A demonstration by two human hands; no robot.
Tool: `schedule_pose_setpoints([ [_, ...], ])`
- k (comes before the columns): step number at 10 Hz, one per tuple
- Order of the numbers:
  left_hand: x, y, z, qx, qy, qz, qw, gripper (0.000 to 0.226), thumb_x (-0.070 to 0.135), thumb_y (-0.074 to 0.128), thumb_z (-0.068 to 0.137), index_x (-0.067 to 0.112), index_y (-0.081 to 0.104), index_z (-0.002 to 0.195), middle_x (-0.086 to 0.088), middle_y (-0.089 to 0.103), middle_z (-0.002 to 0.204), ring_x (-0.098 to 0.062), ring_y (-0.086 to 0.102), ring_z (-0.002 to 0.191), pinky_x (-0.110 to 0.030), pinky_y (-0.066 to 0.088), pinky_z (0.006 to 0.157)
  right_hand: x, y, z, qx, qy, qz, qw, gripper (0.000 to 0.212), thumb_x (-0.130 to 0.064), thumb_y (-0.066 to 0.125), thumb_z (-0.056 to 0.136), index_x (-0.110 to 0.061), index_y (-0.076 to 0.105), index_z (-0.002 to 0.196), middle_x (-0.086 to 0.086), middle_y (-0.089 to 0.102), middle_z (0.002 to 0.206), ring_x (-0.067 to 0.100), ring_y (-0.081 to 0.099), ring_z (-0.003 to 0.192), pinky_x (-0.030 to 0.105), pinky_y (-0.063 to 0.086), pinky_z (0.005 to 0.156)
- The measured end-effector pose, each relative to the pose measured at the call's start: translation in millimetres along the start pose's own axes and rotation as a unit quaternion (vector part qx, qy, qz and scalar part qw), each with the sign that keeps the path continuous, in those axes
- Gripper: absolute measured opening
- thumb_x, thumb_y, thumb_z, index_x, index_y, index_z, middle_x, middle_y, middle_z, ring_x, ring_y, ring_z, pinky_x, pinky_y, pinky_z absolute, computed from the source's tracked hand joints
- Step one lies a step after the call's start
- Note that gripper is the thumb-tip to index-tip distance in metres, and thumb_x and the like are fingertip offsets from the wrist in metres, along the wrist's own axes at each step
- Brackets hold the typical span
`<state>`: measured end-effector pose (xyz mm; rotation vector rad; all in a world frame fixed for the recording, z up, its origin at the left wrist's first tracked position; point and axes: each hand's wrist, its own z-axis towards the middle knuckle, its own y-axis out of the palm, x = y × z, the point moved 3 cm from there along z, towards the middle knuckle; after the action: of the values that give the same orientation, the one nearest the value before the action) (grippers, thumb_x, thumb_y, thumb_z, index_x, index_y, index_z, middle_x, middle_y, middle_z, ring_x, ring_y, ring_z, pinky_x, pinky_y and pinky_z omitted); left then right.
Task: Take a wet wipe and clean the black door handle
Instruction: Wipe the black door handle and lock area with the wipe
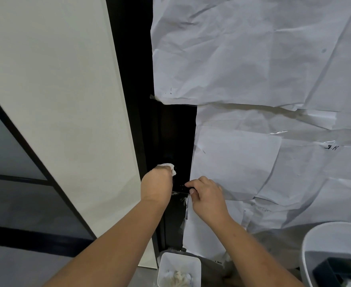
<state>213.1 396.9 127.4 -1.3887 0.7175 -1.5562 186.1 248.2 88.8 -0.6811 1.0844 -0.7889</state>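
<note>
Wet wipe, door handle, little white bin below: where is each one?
Wipe (170,167): head view, the white wad showing above the left hand's knuckles.
Handle (180,189): head view, the black bar between the hands.
Bin (162,266): head view, its left wall.
</note>
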Motion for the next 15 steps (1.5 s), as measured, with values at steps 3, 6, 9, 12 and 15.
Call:
schedule_pose_setpoints([
  [3,-11.1,26.8,28.6,-0.071,-0.03,-0.048,0.996,0.024,0.03,0.048,0.099,0.017,0.062,0.114,0.001,0.065,0.114,-0.019,0.059,0.108,-0.032,0.047,0.089,0.3,-0.5,0.3,-0.007,0.007,-0.005,1.0,0.027,-0.014,0.055,0.091,-0.028,0.067,0.109,-0.007,0.06,0.097,0.018,0.057,0.093,0.034,0.042,0.081],
  [6,5.6,8.7,16.5,-0.021,0.062,0.15,0.987,0.021,0.015,0.047,0.096,0.011,0.066,0.103,-0.005,0.068,0.097,-0.024,0.065,0.089,-0.03,0.041,0.065,1.6,-0.5,-0.2,-0.005,0.006,0.001,1.0,0.026,-0.014,0.055,0.091,-0.027,0.067,0.11,-0.006,0.06,0.097,0.019,0.057,0.094,0.033,0.039,0.082],
  [9,-6.6,16.9,11.8,-0.025,0.001,-0.004,1.0,0.024,0.014,0.042,0.1,0.005,0.064,0.105,-0.01,0.067,0.099,-0.029,0.063,0.093,-0.03,0.039,0.069,1.4,-0.8,0.0,-0.008,0.006,0.0,1.0,0.027,-0.014,0.054,0.091,-0.027,0.067,0.11,-0.006,0.059,0.096,0.018,0.056,0.094,0.028,0.034,0.079],
  [12,-17.1,38.4,9.5,-0.051,-0.247,-0.332,0.909,0.036,0.032,0.051,0.099,0.0,0.066,0.103,-0.014,0.068,0.084,-0.029,0.069,0.076,-0.045,0.06,0.071,-0.2,-0.2,-0.7,-0.001,0.003,-0.002,1.0,0.026,-0.012,0.055,0.091,-0.026,0.067,0.109,-0.005,0.059,0.094,0.02,0.056,0.092,0.031,0.037,0.078],
  [15,-21.7,49.1,12.9,-0.127,-0.36,-0.579,0.721,0.019,0.02,0.058,0.096,0.008,0.058,0.111,-0.02,0.073,0.099,-0.029,0.074,0.086,-0.051,0.058,0.083,0.5,-1.4,-0.5,-0.003,-0.001,-0.003,1.0,0.027,-0.013,0.055,0.09,-0.026,0.066,0.111,-0.005,0.059,0.095,0.021,0.056,0.093,0.031,0.034,0.077],
])
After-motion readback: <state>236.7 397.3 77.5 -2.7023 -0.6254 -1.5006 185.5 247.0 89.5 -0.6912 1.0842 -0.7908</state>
